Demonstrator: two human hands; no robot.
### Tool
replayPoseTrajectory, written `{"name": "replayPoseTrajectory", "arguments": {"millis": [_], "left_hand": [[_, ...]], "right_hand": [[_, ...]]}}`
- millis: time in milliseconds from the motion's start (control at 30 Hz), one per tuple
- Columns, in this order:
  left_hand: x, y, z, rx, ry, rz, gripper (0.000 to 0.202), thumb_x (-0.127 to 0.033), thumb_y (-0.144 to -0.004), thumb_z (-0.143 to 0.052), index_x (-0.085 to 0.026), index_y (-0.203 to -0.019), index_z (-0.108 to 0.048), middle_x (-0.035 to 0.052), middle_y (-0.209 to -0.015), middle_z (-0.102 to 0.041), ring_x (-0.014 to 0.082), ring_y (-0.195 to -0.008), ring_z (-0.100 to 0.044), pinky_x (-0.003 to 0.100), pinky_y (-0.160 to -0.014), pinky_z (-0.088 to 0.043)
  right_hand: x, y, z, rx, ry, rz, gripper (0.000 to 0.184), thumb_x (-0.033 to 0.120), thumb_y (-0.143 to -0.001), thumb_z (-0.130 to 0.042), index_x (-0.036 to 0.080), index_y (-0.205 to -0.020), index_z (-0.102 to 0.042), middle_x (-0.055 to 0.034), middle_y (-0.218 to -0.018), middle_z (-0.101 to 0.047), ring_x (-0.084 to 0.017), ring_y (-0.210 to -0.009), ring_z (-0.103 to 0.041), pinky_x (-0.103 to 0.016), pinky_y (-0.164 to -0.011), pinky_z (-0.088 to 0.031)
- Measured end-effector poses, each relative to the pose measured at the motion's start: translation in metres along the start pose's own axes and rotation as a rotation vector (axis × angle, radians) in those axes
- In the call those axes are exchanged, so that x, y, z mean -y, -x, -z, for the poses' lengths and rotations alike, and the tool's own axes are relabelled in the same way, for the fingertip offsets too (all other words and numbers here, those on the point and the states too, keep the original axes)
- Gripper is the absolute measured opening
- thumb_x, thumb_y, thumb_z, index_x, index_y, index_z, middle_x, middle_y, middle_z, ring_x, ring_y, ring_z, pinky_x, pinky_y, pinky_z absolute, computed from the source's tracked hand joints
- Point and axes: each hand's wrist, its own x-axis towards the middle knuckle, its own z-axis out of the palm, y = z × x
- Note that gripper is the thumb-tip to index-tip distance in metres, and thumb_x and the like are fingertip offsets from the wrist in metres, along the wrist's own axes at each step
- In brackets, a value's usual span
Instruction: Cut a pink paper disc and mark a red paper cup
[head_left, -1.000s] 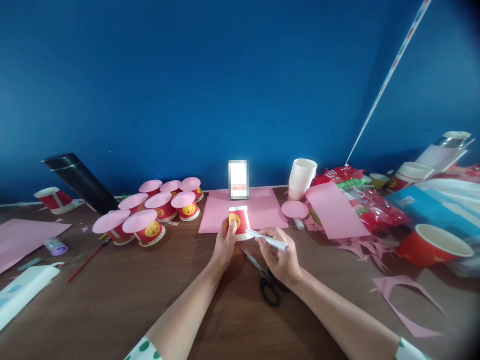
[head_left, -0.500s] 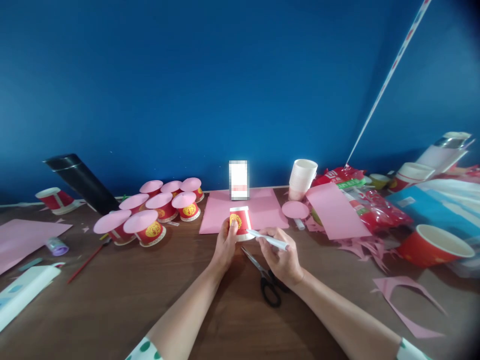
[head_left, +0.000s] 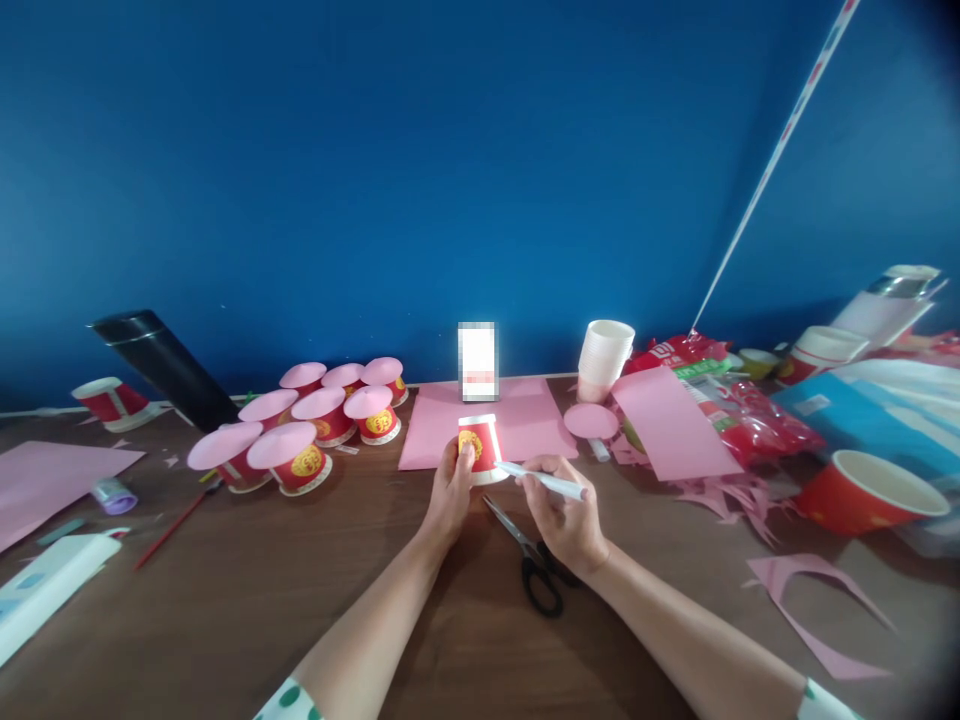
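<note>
My left hand point(head_left: 451, 482) grips a red paper cup point(head_left: 487, 440) by its left side, thumb across the front. The cup has a gold emblem and white bands, and is held upside down, its wider white rim lowest. In my right hand point(head_left: 566, 510) is a white pen point(head_left: 551, 481), its tip at the cup's lower right, against or just beside the white band. Black-handled scissors point(head_left: 541, 588) lie on the table beneath my right hand, partly covered by it. Behind the cup lies a pink paper sheet point(head_left: 427, 425).
Several red cups with pink discs on top point(head_left: 367, 400) stand at left, near a black flask point(head_left: 165, 365). On the right are stacked white cups point(head_left: 604, 350), a pink disc point(head_left: 591, 420), pink scraps point(head_left: 825, 640), red plastic packaging point(head_left: 765, 410) and an orange-red bowl point(head_left: 862, 495).
The pen's rear end has swung slightly right and its tip has shifted a little on the cup. My left hand keeps its hold in the same place.
</note>
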Motion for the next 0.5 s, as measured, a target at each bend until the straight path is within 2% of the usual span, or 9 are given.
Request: {"name": "replayPoseTrajectory", "arguments": {"millis": [167, 300, 500], "left_hand": [[0.0038, 0.0000, 0.0028, 0.066, 0.062, 0.023, 0.039, -0.050, -0.077, -0.047, -0.021, -0.101, -0.055, 0.0037, -0.089, -0.061, 0.0170, -0.076, -0.058, 0.030, -0.068, -0.047], [0.0027, 0.0000, 0.0038, 0.062, 0.014, 0.023, 0.037, -0.050, -0.078, -0.045, -0.021, -0.098, -0.056, 0.0033, -0.090, -0.061, 0.0165, -0.077, -0.057, 0.030, -0.070, -0.046], [-0.0001, 0.0009, 0.0019, 0.068, 0.027, 0.021, 0.039, -0.050, -0.078, -0.044, -0.019, -0.100, -0.054, 0.0034, -0.085, -0.059, 0.0176, -0.076, -0.057, 0.031, -0.070, -0.046]], "right_hand": [[-0.0001, 0.0000, -0.0005, -0.004, 0.016, 0.043, 0.009, 0.019, -0.081, -0.052, 0.017, -0.089, -0.056, -0.0054, -0.075, -0.061, -0.016, -0.063, -0.057, -0.028, -0.060, -0.049], [-0.0007, -0.0007, -0.0011, 0.005, 0.052, 0.097, 0.010, 0.018, -0.080, -0.052, 0.018, -0.089, -0.056, -0.0053, -0.076, -0.062, -0.017, -0.066, -0.059, -0.028, -0.061, -0.049], [-0.0007, -0.0010, -0.0011, 0.009, 0.067, 0.096, 0.011, 0.020, -0.081, -0.051, 0.018, -0.091, -0.056, -0.0051, -0.076, -0.061, -0.017, -0.067, -0.059, -0.028, -0.062, -0.049]]}}
